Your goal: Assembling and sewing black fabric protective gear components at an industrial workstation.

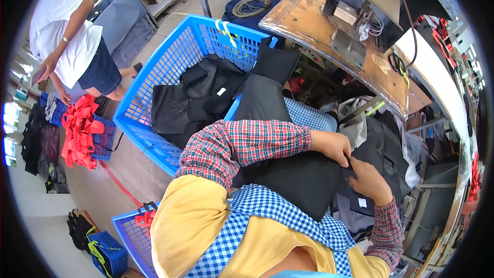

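Note:
A black garment (298, 181) lies across my lap, over a blue-and-white checked apron (272, 207). Its exact kind is hard to tell. At its right edge my left hand (332, 146) pinches the fabric between thumb and fingers. Close beside it, my right hand (371, 181) is closed on the same edge, its fingertips partly hidden. A further stretch of black fabric (260, 100) reaches from my lap over the rim of a large blue plastic basket (154, 67). Inside that basket lie black garments (177, 108), one bearing a small white label.
A worn wooden worktable (303, 15) with a machine stands ahead to the right. Dark garments (378, 149) are heaped beside my right hand. On the left, a person (67, 36) in a white shirt stands near red fabric strips (81, 128). Another blue basket (128, 226) sits at my lower left.

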Action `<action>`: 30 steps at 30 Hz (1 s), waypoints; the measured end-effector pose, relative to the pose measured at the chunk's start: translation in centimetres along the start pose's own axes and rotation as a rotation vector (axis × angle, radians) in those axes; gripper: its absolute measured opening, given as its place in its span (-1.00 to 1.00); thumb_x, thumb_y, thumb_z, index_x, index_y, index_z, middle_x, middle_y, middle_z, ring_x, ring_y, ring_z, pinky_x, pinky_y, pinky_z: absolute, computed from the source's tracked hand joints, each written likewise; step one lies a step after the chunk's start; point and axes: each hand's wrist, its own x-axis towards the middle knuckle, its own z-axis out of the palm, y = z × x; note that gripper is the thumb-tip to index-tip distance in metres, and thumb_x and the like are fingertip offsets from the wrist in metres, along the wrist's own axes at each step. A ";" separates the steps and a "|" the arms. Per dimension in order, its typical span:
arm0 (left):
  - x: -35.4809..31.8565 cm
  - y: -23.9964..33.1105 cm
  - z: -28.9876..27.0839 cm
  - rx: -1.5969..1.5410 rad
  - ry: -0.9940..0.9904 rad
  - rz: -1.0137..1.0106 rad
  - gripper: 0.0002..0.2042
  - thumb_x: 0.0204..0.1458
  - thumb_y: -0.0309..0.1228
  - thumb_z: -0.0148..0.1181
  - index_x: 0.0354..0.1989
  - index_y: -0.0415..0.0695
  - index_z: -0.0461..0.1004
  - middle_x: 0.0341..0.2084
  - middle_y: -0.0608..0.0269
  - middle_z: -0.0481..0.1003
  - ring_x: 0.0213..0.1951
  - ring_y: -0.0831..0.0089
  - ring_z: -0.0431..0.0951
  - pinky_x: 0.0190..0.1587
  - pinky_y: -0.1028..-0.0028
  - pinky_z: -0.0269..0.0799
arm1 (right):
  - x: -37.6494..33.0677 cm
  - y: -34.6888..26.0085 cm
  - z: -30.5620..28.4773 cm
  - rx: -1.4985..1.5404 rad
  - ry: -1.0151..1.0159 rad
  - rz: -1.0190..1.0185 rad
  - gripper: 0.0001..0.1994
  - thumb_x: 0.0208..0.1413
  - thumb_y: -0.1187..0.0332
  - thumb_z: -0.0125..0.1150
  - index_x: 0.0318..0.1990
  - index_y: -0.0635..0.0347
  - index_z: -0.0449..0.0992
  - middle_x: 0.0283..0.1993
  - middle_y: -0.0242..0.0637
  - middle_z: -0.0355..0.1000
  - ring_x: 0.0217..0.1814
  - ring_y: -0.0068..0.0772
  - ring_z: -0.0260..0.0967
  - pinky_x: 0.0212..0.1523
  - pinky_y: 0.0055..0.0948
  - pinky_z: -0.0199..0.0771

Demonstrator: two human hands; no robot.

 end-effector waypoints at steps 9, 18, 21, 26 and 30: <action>-1.7 0.5 -2.3 -0.049 -0.038 0.096 -0.60 0.06 -0.16 0.22 -0.18 -0.33 0.56 -0.32 -0.02 0.59 -0.27 0.23 0.59 -0.18 0.32 0.44 | 2.5 4.5 4.6 1.226 -0.132 0.079 -0.41 0.28 0.27 0.03 0.40 0.21 0.03 0.35 -0.27 0.14 0.31 -0.33 0.20 0.26 -0.43 0.22; -6.1 3.8 -9.3 0.150 -0.089 -0.146 -0.39 -0.05 0.13 0.29 -0.20 -0.31 0.56 -0.43 0.00 0.58 -0.32 0.29 0.60 -0.24 0.37 0.45 | 7.6 4.0 0.7 0.587 0.331 -0.329 -0.71 0.26 0.23 0.03 -0.35 0.33 0.39 -0.44 0.00 0.33 -0.36 -0.09 0.33 -0.30 -0.25 0.29; -7.2 4.0 -11.5 0.121 -0.061 -0.245 -0.44 -0.09 0.06 0.36 -0.25 -0.31 0.56 -0.46 0.06 0.58 -0.34 0.35 0.59 -0.25 0.38 0.45 | 7.8 3.8 -3.2 0.299 0.541 -0.369 -0.69 0.14 0.19 0.23 -0.33 0.32 0.42 -0.40 0.01 0.41 -0.33 0.06 0.40 -0.34 -0.17 0.34; -6.0 4.6 -16.7 0.301 0.105 -0.286 -0.49 -0.16 -0.04 0.42 -0.27 -0.30 0.55 -0.45 0.11 0.55 -0.31 0.39 0.56 -0.22 0.42 0.43 | 10.0 4.2 -7.8 0.051 0.691 -0.224 -0.40 -0.05 -0.17 0.33 -0.24 0.30 0.46 -0.35 0.05 0.48 -0.25 0.14 0.46 -0.24 -0.08 0.44; -4.7 5.1 -21.7 0.358 0.175 -0.356 -0.47 -0.18 -0.04 0.42 -0.21 -0.29 0.56 -0.42 0.14 0.57 -0.33 0.39 0.56 -0.22 0.41 0.44 | 12.3 4.7 -10.7 -0.029 0.657 -0.112 -0.33 -0.10 -0.23 0.33 -0.17 0.31 0.47 -0.33 0.11 0.47 -0.20 0.16 0.45 -0.18 -0.07 0.43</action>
